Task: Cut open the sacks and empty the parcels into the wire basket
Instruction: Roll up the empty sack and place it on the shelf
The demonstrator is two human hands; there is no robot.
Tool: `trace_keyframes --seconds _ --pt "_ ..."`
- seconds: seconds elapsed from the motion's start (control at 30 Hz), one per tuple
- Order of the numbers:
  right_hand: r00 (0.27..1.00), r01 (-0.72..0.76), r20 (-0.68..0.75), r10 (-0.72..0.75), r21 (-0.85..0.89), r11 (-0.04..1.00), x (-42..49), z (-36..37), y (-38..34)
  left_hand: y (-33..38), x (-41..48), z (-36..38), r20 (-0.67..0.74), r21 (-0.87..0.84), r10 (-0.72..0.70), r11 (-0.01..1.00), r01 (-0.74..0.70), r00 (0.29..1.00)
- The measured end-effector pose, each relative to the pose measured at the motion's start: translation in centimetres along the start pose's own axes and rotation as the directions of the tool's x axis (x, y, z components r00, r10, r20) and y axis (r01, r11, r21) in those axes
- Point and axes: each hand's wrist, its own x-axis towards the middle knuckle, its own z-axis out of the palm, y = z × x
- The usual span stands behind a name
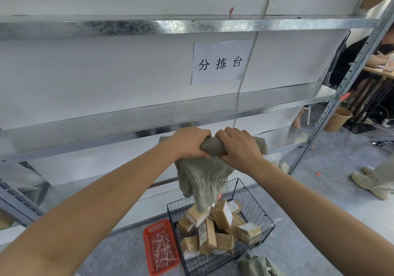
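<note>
A grey-green woven sack (202,177) hangs upside down above the black wire basket (254,199) on the floor. My left hand (187,142) and my right hand (238,145) both grip its bunched upper end side by side, at the height of the lower shelf. The sack's open mouth dangles just over the basket, touching the top parcels. Several brown cardboard parcels (221,215) with white labels lie piled in the basket. The sack looks limp and mostly slack.
A red plastic tray (149,252) with cut ties sits left of the basket. Another crumpled sack (258,265) lies at the basket's near right. Metal shelving (149,116) stands right behind. A person's shoes (371,182) and a cardboard tub (338,119) are at right.
</note>
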Motion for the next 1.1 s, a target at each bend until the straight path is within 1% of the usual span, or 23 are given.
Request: trace_keyframes --seconds 0.03,0.13,0.17,0.2,0.23,0.3,0.37,0.47,0.5,0.57,0.63,0.7,0.77,0.83,0.9,0.97,1.0,1.07,1.1 --pt "0.999 -0.027 0.031 0.026 0.041 0.999 0.0 -0.3 -0.1 0.0 0.0 0.3 -0.047 0.063 0.004 0.998 -0.001 0.999" --pt "0.968 -0.092 0.245 0.05 0.159 0.983 0.4 -0.9 0.1 0.0 0.1 1.4 -0.166 0.288 0.079 0.957 -0.028 0.983" --pt "0.953 -0.101 0.301 0.046 0.168 0.981 0.5 -1.1 0.0 0.0 0.1 1.7 -0.192 0.326 0.104 0.945 -0.037 0.976" --pt "0.948 -0.096 0.315 0.039 0.167 0.981 0.5 -1.2 0.0 0.0 0.1 1.9 -0.211 0.338 0.119 0.94 -0.042 0.97" --pt "0.952 -0.084 0.304 0.036 0.146 0.986 0.5 -1.4 0.0 0.0 0.0 2.0 -0.22 0.321 0.118 0.946 -0.042 0.968" --pt "0.96 -0.077 0.274 0.05 0.087 0.993 0.5 -1.2 0.1 -0.2 0.0 2.0 -0.196 0.219 0.083 0.975 -0.039 0.977" --pt "0.974 -0.062 0.221 0.056 0.021 0.998 0.3 -0.8 0.1 -0.4 -0.1 1.7 -0.107 0.098 0.047 0.995 -0.036 0.993" --pt "0.996 0.007 0.093 0.004 -0.122 0.993 -0.3 -0.2 0.0 -0.7 -0.5 1.3 0.03 -0.009 0.029 1.0 -0.028 0.999" --pt "0.998 0.014 0.064 -0.004 -0.148 0.989 -0.4 -0.1 -0.1 -0.8 -0.6 1.2 0.055 -0.036 0.019 0.999 -0.017 0.998" --pt "1.0 0.005 0.015 -0.003 -0.14 0.99 -0.7 0.2 -0.1 -0.9 -0.5 1.1 0.073 -0.048 -0.011 0.999 0.015 0.997" --pt "0.999 -0.015 0.032 0.018 -0.096 0.995 -0.9 0.1 -0.1 -0.9 -0.3 1.2 0.048 0.008 -0.039 0.999 0.039 0.998" --pt "0.994 -0.056 0.092 0.058 -0.027 0.998 -0.8 0.0 -0.1 -0.7 -0.2 1.5 -0.03 0.128 -0.037 0.991 0.04 0.999" --pt "0.971 -0.077 0.229 0.068 0.032 0.997 -0.6 -0.2 0.2 -0.7 -0.2 2.0 -0.101 0.23 -0.002 0.973 0.025 0.995" --pt "0.937 -0.1 0.342 0.071 0.065 0.993 -0.5 -0.6 0.3 -1.0 -0.3 2.5 -0.129 0.258 0.018 0.966 0.017 0.991" --pt "0.912 -0.125 0.4 0.087 0.069 0.99 -0.3 -0.9 0.3 -1.3 -0.5 2.8 -0.149 0.259 0.024 0.966 0.016 0.989" --pt "0.899 -0.142 0.426 0.104 0.06 0.988 0.0 -1.0 0.4 -1.4 -0.5 3.0 -0.17 0.266 0.043 0.964 0.004 0.985" --pt "0.906 -0.134 0.412 0.098 0.059 0.989 0.1 -1.0 0.4 -1.3 -0.6 3.0 -0.181 0.27 0.053 0.963 -0.002 0.982" --pt "0.935 -0.101 0.346 0.077 0.054 0.993 0.2 -1.0 0.2 -1.3 -0.6 3.0 -0.178 0.252 0.039 0.968 0.008 0.983" --pt "0.95 -0.089 0.304 0.07 0.05 0.995 0.1 -1.0 0.2 -1.4 -0.7 2.8 -0.147 0.223 0.014 0.975 0.02 0.989"
